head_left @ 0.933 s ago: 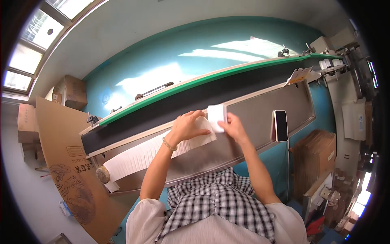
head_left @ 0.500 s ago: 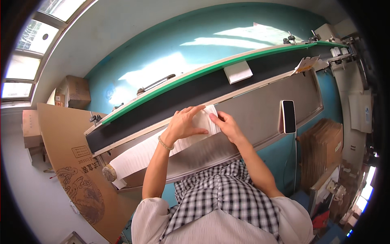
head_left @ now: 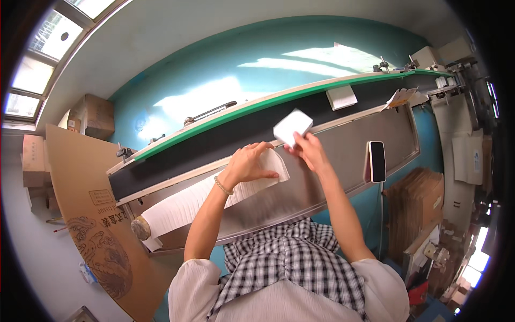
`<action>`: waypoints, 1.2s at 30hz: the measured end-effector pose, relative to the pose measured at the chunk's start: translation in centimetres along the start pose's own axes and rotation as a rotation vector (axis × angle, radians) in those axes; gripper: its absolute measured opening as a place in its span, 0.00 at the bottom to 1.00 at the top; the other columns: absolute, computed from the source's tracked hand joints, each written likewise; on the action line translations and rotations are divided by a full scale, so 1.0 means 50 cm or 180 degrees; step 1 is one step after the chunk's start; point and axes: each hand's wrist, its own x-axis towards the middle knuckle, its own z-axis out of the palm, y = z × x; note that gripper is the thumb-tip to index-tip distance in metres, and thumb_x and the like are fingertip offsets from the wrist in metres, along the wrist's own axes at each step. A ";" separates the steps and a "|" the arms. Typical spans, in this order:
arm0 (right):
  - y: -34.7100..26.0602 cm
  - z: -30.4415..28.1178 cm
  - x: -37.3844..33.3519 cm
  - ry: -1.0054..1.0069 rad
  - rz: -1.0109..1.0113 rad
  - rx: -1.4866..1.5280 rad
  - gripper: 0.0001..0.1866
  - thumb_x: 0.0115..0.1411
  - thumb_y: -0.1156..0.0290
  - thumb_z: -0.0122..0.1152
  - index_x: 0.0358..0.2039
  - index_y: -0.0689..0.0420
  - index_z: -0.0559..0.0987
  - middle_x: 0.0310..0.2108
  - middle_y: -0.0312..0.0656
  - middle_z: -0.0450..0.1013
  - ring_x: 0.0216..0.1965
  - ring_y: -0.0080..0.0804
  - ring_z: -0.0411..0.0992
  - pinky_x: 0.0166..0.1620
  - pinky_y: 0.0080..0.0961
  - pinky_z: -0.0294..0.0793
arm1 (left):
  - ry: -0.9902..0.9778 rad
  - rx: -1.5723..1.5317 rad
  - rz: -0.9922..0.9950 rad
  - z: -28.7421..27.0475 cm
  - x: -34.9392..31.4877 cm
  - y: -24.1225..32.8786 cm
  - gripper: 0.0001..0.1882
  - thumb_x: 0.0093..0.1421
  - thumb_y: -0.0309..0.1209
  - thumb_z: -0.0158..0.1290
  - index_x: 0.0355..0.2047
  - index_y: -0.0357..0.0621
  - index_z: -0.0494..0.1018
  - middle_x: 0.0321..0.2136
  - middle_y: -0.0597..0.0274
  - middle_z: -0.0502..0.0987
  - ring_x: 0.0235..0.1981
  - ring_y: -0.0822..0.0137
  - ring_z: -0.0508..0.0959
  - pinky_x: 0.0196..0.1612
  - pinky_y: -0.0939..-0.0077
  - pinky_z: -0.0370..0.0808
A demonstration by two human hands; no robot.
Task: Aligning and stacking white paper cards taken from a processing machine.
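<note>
From my head view, my right hand (head_left: 311,153) pinches a white packet (head_left: 293,127) between thumb and fingers, tilted above the edge of the black belt (head_left: 236,131). My left hand (head_left: 248,165), thumb and fingers spread wide, rests over the right end of a long white pleated row (head_left: 185,208) in the metal tray (head_left: 338,155). Another white packet (head_left: 341,98) lies on the belt, and a phone (head_left: 377,161) stands at my right.

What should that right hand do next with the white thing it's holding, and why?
Probably the right hand should lay its white stack on the black belt: it holds the stack up by the belt, and a second stack already lies there, with bare belt to its left.
</note>
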 end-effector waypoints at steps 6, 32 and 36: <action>0.077 0.050 -0.068 -0.0470 -0.0260 -0.1963 0.27 0.65 0.50 0.68 0.49 0.63 0.80 0.37 0.41 0.80 0.38 0.25 0.77 0.43 0.25 0.77 | 0.0290 0.0281 0.0131 0.000 -0.023 0.001 0.46 0.44 0.58 0.73 0.59 0.49 0.72 0.52 0.49 0.81 0.53 0.50 0.81 0.51 0.55 0.75; 0.030 0.046 0.015 0.0177 0.0330 -0.0199 0.21 0.72 0.56 0.58 0.56 0.60 0.73 0.43 0.44 0.79 0.38 0.26 0.78 0.39 0.23 0.78 | 0.0208 -0.0128 0.0006 -0.013 -0.036 -0.028 0.41 0.47 0.58 0.71 0.55 0.48 0.72 0.51 0.52 0.81 0.50 0.48 0.81 0.53 0.54 0.76; 0.091 0.077 -0.054 -0.0537 -0.0623 -0.2235 0.24 0.70 0.53 0.62 0.52 0.62 0.77 0.41 0.44 0.78 0.35 0.27 0.77 0.37 0.25 0.76 | 0.0352 0.0314 0.0120 -0.017 -0.053 -0.027 0.45 0.43 0.58 0.73 0.56 0.48 0.73 0.50 0.50 0.81 0.50 0.47 0.82 0.51 0.57 0.78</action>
